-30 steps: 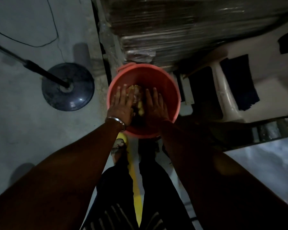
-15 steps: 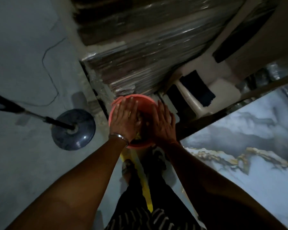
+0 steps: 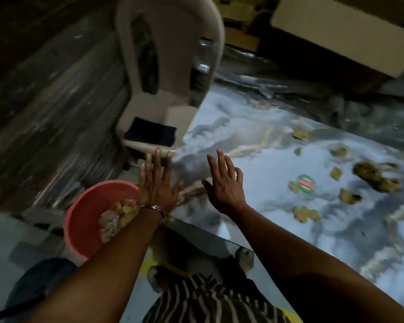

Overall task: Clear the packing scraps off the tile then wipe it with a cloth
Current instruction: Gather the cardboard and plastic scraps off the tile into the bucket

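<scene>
Marbled tile [image 3: 254, 164] — scraps [image 3: 304, 214] scattered; left hand [image 3: 155, 187], right hand [image 3: 224, 186] spread empty; scraps are best swept bucket-ward [image 3: 79, 220] — gathered together.

Tile storeroom: shrink-wrapped stacks [image 3: 56, 108] beside marble tile [image 3: 278, 206].

Marbled grey-white tile [image 3: 278, 173], glossy, lying flat, near edge running lower left to right. On it: tan scraps [image 3: 305, 213] scattered over the right half, well apart from one another; one larger brownish clump [image 3: 376, 177] toward the far right; a round red-and-green sticker [image 3: 306, 182] just beside a small scrap. Floor [image 3: 7, 236], grey, carries a pink bucket [image 3: 79, 227] beside the tile's corner.
</scene>
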